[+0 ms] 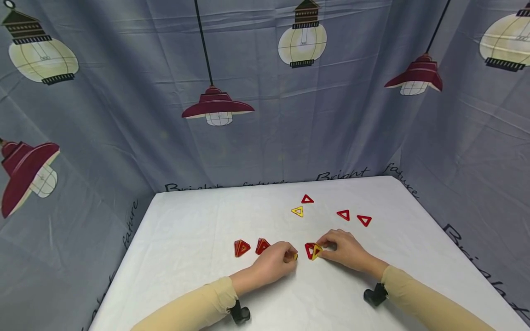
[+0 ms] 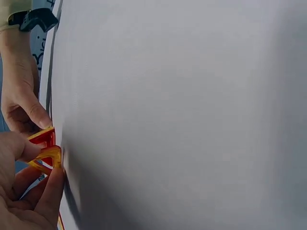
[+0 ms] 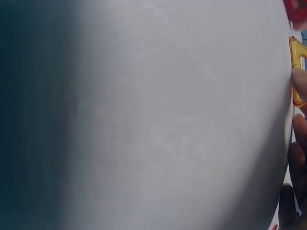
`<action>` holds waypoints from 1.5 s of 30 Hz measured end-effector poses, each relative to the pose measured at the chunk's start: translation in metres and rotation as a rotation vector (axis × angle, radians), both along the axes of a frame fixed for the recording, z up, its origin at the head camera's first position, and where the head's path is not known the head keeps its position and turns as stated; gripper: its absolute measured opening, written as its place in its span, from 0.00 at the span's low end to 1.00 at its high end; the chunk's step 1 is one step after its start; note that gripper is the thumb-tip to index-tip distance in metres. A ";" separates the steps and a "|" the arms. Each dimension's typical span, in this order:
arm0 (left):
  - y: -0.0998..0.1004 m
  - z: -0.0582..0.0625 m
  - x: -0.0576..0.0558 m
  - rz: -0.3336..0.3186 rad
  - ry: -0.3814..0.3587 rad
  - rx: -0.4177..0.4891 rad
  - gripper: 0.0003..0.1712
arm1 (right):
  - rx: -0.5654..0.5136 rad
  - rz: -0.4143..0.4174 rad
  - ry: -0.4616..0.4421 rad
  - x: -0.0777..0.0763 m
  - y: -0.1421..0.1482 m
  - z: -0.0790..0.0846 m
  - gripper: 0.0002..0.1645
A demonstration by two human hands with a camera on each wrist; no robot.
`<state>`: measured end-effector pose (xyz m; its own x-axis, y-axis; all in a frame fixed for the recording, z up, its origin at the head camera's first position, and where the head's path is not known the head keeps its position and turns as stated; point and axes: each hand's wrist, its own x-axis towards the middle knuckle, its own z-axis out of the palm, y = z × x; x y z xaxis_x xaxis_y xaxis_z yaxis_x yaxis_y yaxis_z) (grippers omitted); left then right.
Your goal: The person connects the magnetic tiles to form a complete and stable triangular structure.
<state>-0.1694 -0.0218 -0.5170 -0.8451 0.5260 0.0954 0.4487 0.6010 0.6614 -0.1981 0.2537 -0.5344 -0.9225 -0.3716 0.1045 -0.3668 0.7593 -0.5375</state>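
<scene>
My left hand (image 1: 273,263) pinches a small yellow triangular frame tile (image 2: 53,154) between thumb and fingers, held on edge. Only a sliver of it shows past the fingertips in the head view. Facing it, my right hand (image 1: 344,250) pinches another yellow triangular tile (image 1: 316,251), which stands against a red triangular tile (image 1: 309,248). In the left wrist view the pieces of both hands overlap, fingertips close together. At the right edge of the right wrist view, the thumb presses on the yellow tile (image 3: 298,50).
Two red triangular pyramids, a left one (image 1: 242,248) and one partly behind the left hand (image 1: 262,245), stand on the white table (image 1: 178,257). Farther back lie a yellow triangle (image 1: 297,211) and three red triangles (image 1: 307,199). A printed grey curtain (image 1: 256,151) surrounds the table.
</scene>
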 end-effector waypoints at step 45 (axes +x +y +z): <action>0.037 0.000 -0.025 0.030 0.035 0.033 0.15 | 0.018 -0.021 0.090 0.002 -0.014 -0.003 0.14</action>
